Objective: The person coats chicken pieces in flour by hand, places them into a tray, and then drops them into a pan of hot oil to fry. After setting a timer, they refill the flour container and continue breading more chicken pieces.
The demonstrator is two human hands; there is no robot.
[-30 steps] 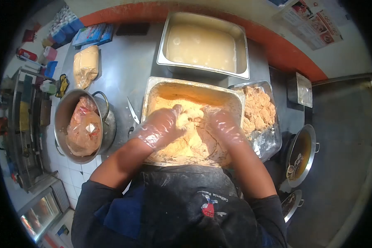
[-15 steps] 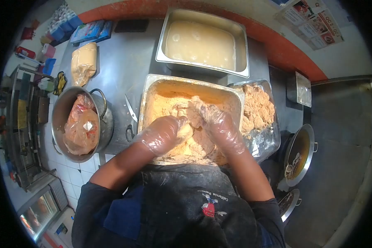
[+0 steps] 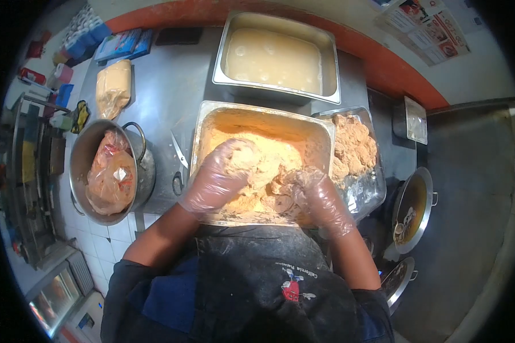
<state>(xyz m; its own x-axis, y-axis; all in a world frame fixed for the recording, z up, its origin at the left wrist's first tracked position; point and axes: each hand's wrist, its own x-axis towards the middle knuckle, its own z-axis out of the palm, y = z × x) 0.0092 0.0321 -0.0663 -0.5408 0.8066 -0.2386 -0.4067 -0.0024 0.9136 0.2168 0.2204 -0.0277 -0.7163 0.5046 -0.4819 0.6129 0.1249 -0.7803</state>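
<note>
A deep steel pan [image 3: 267, 108] in front of me holds yellowish breading flour [image 3: 269, 153] and several coated meat pieces [image 3: 277, 203]. Both of my hands wear clear plastic gloves caked with flour. Over the pan's left half, my left hand [image 3: 226, 174] has its fingers curled in, crusted with flour; whatever lies inside them is hidden. At the right side of the pan my right hand [image 3: 315, 191] closes on a flour-coated piece of meat [image 3: 283, 182], partly covered by its fingers.
Behind stands a steel pan of cloudy liquid [image 3: 274, 57]. A tray of coated pieces [image 3: 353, 146] adjoins on the right, beyond it a wide pan of oil [image 3: 420, 214]. Scissors [image 3: 179, 150], a pot with bagged meat [image 3: 110, 177] and a paper package [image 3: 113, 86] are left.
My left hand has lifted and moved up, its curled fingers now floury on top. My right hand has lowered and shifted a little right. The view has moved slightly.
</note>
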